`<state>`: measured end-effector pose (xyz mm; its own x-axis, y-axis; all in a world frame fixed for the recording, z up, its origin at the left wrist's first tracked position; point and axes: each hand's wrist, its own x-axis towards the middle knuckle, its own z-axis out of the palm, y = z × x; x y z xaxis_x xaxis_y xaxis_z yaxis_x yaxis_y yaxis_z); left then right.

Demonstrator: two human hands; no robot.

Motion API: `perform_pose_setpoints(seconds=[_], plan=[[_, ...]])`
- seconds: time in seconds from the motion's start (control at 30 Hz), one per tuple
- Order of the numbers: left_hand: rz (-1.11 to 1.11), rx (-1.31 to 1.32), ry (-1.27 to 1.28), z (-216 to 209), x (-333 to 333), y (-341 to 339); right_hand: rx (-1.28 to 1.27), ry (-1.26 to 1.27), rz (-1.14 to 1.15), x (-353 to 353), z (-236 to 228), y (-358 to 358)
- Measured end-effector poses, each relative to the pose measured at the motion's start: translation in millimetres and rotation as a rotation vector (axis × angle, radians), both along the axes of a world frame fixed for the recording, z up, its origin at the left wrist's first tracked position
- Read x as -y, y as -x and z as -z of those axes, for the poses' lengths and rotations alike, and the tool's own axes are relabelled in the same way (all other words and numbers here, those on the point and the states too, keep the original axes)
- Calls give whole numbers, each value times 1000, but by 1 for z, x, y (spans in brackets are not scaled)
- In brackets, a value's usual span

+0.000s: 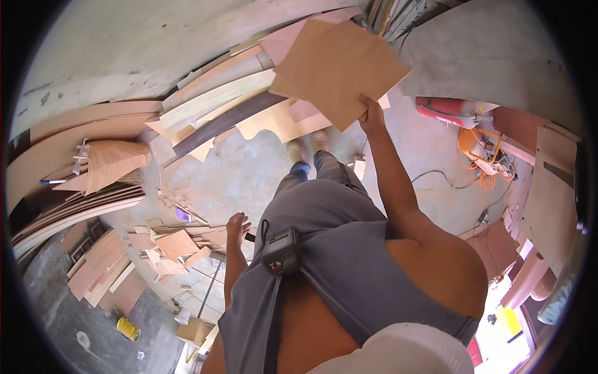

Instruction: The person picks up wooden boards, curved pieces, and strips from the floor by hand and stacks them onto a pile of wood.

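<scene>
My right hand, on an outstretched arm, grips the near edge of a flat brown wood panel. Its outline has extra corners, as if more than one sheet is fanned together; I cannot tell how many. Behind it, long boards and curved offcuts lean along the wall, partly hidden by the panel. My left hand hangs low at my left side with nothing in it, its fingers apart. Near it on the floor lies a heap of wood scraps.
To the right are a red tank and an orange reel-like machine with hoses; a black cable crosses the floor. Stacked boards line the left side, with a yellow container below them.
</scene>
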<state>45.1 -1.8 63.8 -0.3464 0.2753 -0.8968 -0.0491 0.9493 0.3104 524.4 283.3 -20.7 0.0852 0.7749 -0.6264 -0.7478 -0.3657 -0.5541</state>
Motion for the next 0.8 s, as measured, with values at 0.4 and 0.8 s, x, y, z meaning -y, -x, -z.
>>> perform_pose_setpoints(seconds=[0.4,0.8], plan=[[64,-80,-78,-27,-59,-9,638,81,-103,-79,54,4],[75,-95,-17,-27,3,-17,1238,179,-1350,96,128,44]])
